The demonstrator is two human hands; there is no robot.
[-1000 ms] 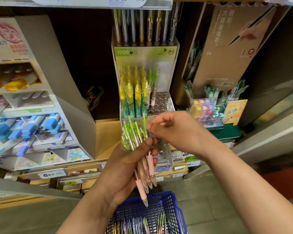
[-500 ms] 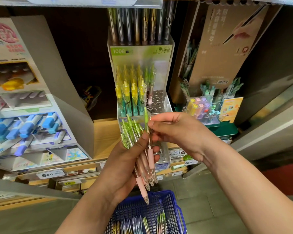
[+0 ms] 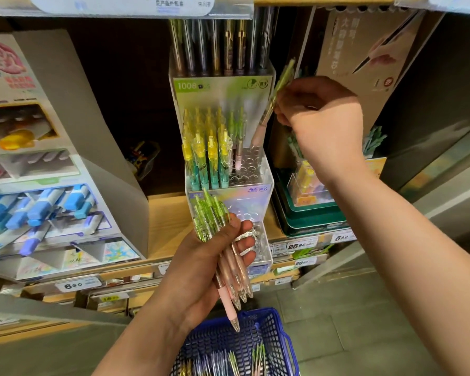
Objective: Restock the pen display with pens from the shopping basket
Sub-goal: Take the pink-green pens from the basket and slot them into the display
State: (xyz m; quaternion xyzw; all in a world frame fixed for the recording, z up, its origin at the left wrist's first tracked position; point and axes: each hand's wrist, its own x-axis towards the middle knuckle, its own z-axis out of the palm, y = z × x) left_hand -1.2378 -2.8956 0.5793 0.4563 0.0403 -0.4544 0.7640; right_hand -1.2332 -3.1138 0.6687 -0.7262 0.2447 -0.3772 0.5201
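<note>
We are lifting one pen (image 3: 264, 122) from the bundle (image 3: 215, 226) with our right hand (image 3: 320, 118), up to the display (image 3: 251, 165) holes.

Your left hand (image 3: 201, 263) and right hand (image 3: 323, 118) are bare; your forearms (image 3: 396, 229) are bare to the frame's edge.

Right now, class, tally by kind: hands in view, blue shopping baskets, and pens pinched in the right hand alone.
Hands: 2, the left hand and the right hand
Blue shopping basket: 1
Pen in the right hand: 1
Total: 4
</note>
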